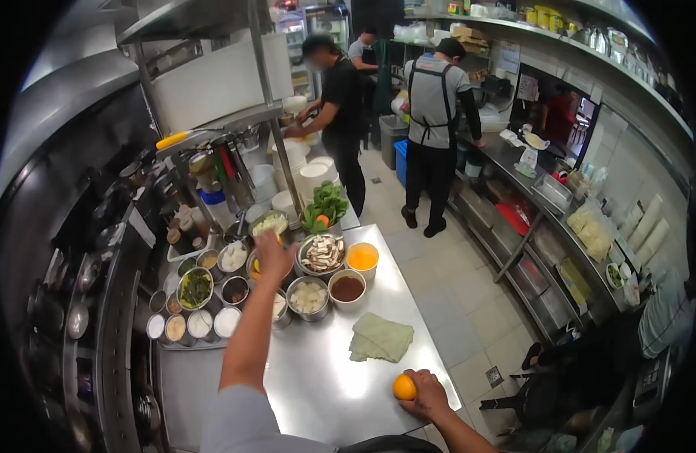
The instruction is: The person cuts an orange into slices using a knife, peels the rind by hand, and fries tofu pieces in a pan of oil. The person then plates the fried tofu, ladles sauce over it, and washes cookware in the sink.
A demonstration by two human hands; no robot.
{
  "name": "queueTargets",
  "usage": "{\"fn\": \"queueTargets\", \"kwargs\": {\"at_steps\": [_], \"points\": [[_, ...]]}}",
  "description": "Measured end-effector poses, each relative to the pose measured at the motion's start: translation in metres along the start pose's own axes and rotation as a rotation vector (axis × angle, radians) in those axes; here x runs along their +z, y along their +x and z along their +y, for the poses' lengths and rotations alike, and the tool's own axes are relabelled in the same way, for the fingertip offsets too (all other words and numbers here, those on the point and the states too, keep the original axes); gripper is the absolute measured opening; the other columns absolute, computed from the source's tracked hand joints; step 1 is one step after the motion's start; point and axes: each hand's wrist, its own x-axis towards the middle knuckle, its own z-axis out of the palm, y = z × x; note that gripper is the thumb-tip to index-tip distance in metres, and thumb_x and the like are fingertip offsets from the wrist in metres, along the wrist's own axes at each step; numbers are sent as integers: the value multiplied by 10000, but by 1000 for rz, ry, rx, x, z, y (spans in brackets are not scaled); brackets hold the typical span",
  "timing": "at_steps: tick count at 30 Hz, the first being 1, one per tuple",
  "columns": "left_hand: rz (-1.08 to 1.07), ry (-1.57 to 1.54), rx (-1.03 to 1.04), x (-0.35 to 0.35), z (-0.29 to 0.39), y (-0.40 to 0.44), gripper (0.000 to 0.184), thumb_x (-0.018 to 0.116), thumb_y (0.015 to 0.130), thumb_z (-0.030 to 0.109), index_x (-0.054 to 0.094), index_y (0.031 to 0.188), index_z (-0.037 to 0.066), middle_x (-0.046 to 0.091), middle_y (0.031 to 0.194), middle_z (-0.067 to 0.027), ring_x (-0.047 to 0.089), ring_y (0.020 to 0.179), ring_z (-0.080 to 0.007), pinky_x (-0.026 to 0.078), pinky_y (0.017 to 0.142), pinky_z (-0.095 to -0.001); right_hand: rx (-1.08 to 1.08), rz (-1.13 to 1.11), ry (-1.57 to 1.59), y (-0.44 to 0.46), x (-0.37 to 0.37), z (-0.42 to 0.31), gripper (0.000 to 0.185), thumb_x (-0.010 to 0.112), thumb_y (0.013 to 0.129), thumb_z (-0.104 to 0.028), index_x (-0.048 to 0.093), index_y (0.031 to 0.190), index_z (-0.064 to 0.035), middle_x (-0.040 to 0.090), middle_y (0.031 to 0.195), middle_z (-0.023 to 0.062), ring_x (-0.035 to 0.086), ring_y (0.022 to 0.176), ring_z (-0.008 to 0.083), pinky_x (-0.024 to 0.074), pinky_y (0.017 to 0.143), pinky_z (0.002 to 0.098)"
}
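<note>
Progress, as far as the head view shows it, amounts to this: your ingredients are already portioned into separate containers, while the orange (404, 387) looks whole, with no cut or peeled patch visible. No finished dish shows near your hands, and how much is left cannot be told from here.

Your right hand (426, 397) is closed around the orange, close to the near right corner of the tabletop (329, 385). Your left hand (273, 260) reaches over the crowded containers, back towards you; its fingertips are hard to make out, so you cannot tell whether it grips anything.

Around that hand you have a metal pot of pale, chunky pieces (308, 297), a pot of sliced mushrooms (322, 254) with brown-edged, creamy faces, and glossy, loose leafy greens (325, 202) behind. Beside these, a round bowl of smooth orange liquid (362, 257) stands next to a bowl of dark brown liquid (347, 288). Nearer you, the pale green cloth (382, 337) lies folded, soft and rumpled against the shiny steel. The orange is rounded and bright, just beyond the curl of your fingers.
</note>
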Motion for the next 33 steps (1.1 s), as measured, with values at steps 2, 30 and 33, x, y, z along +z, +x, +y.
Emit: {"fn": "queueTargets", "kwargs": {"at_steps": [2,30,33], "points": [[-324,-470,248,14,22,-113,520,770,744,274,541,1138,23,561,1178,-157,538,1080,-281,417,930,-389,151,-101,64,-17,1,2,816,739,634,-557,476,1271,-121,558,1199,193,574,1053,342,470,890,403],[-413,-656,147,-19,11,-270,391,748,764,253,621,1068,43,618,976,-132,598,887,-240,485,784,-325,-81,219,322,-90,51,-11,846,788,702,-250,333,1383,-41,326,1385,235,464,1168,373,435,943,416],[-283,-621,90,-18,-9,-194,355,736,784,198,618,1084,49,633,1013,-80,600,896,-167,475,742,-277,-60,-27,134,-64,26,-36,894,812,668,-303,338,1390,-71,318,1399,236,431,1213,397,418,970,427]]}}
